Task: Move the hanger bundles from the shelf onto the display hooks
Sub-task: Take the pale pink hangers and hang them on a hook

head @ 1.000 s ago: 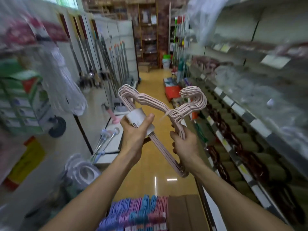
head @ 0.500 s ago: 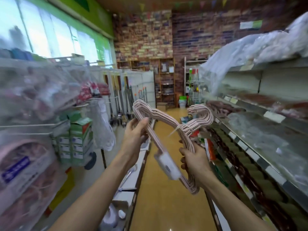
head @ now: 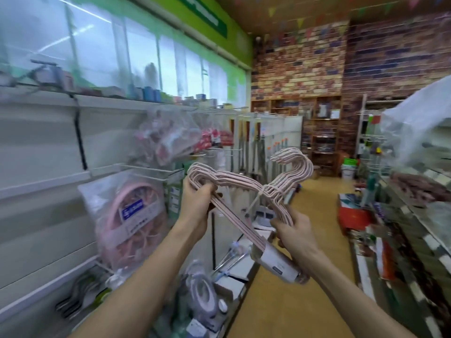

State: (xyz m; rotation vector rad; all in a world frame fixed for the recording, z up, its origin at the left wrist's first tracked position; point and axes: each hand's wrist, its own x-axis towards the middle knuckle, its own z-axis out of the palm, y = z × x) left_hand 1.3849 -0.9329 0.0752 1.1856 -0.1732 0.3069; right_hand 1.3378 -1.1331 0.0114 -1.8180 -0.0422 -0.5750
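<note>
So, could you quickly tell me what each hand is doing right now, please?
Left hand: grips the shoulder end of the pink hanger bundle.
Right hand: grips the same bundle below its hooks.

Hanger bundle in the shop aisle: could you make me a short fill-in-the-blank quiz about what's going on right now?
1. The hanger bundle is ____ in colour.
2. The bundle is held by ____ hands, the left hand and the right hand.
3. The white paper label sits on the bundle closest to the ____ hand.
4. The far wall is made of ____.

Missing words: pink; two; right; brick
</note>
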